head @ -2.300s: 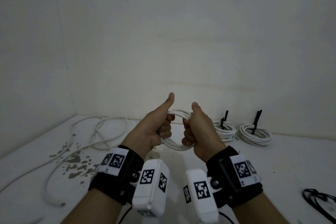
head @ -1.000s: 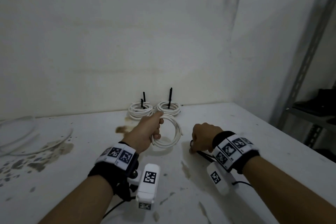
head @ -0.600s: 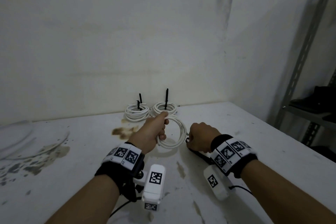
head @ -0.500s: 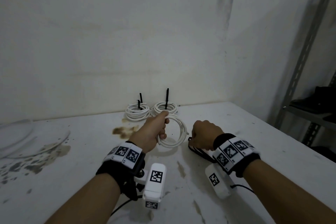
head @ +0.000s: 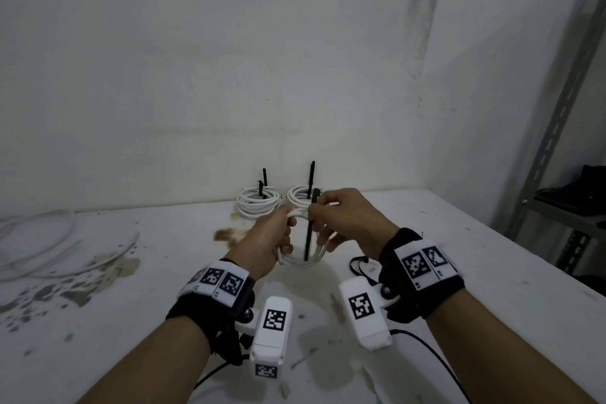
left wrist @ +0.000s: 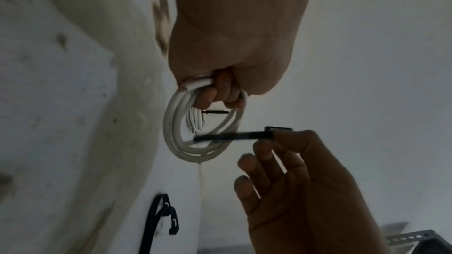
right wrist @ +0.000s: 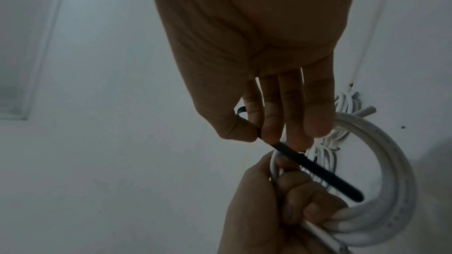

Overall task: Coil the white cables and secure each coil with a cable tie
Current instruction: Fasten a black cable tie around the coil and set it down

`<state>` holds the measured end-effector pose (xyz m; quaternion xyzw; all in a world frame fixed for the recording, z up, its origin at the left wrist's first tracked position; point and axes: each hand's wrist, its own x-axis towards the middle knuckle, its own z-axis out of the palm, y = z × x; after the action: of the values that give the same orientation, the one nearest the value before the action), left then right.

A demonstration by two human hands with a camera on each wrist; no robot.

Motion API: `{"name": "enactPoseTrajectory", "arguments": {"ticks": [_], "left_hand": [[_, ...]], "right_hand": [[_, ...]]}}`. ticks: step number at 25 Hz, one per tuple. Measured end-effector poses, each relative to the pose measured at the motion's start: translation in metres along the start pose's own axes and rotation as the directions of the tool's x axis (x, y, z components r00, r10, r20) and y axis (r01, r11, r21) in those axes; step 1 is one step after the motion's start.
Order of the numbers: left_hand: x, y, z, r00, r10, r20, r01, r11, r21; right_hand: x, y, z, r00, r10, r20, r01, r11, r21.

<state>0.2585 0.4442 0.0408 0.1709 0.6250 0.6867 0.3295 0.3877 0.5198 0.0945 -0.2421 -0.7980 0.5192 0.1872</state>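
My left hand (head: 273, 241) grips the springy white round cable coil (left wrist: 176, 138); my right hand (head: 347, 218) pinches a stiff, light black plastic cable tie (left wrist: 234, 136) near its head.

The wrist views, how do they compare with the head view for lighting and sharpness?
Head view: evenly lit, mostly sharp, edges bowed. Left wrist view: dim, the right hand in shadow, yet the black cable tie reads clearly. Right wrist view: darkest and softest, with the white coil slightly blurred.
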Motion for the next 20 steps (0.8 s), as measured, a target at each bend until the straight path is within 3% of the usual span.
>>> {"name": "enactPoseTrajectory", "arguments": {"ticks": [2,5,11,15,20], "left_hand": [[-0.001,0.005,-0.012,1.0,0.016,-0.026,-0.016,1.0,0.005],[-0.008,0.011,-0.036,0.999,0.02,-0.048,-0.02,1.0,-0.001],[-0.019,0.015,-0.088,0.999,-0.018,-0.034,0.018,1.0,-0.014],[-0.022,0.022,-0.118,0.998,-0.055,-0.002,0.055,0.998,-0.031],[-0.022,0.027,-0.148,0.976,0.124,-0.18,-0.116,0.992,0.052]], "right_hand": [[0.004,-0.002,0.011,0.997,-0.068,0.03,0.07,0.997,-0.038],[0.015,0.001,0.031,0.975,-0.222,0.002,0.216,0.947,-0.238],[0.033,0.002,0.09,0.827,-0.562,0.034,0.48,0.671,-0.565],[0.039,-0.008,0.119,0.764,-0.63,0.137,0.546,0.518,-0.659],[0.051,-0.021,0.147,0.732,-0.681,0.026,0.623,0.654,-0.43]]}}
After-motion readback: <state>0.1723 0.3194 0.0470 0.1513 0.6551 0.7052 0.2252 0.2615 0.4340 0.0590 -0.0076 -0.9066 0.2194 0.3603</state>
